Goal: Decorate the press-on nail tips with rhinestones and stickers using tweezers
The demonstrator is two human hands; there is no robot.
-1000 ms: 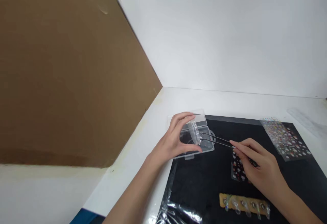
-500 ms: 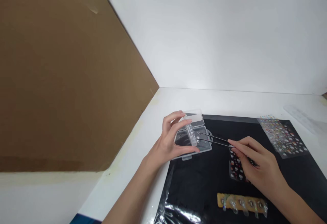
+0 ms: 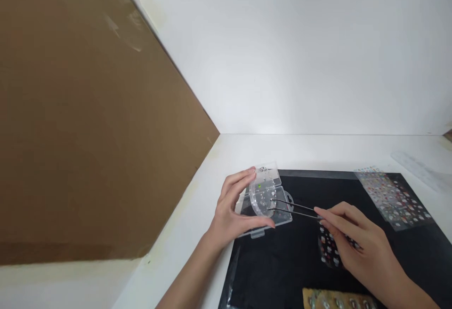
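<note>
Two bare hands work apart above a black mat (image 3: pixel 275 262), linked only by the tool and the piece they meet at. The left hand (image 3: pixel 229 217) holds a clear plastic disc (image 3: pixel 262 197) between thumb and fingers, tilted just above an open, clear plastic box (image 3: pixel 284 217) at the mat's near-left corner. Tiny glittering specks dot the disc (too small to say what they are). The right hand (image 3: pixel 363 245) grips slim metal tweezers (image 3: pixel 293 210), which point left, their tips reaching the disc's lower right edge; whether they pinch anything, I cannot tell.

A sheet of small stickers (image 3: pixel 334 250) lies partly beneath the right hand, and a larger sticker sheet (image 3: pixel 393 201) sits at the mat's far right corner. A tan card with a row of clear nail tips (image 3: pixel 339 302) is cut off by the bottom edge of the view. A clear plastic strip (image 3: pixel 420 170) lies on the white table (image 3: pixel 282 151), beside a brown cardboard panel (image 3: pixel 99 111) and a white wall (image 3: pixel 282 50).
</note>
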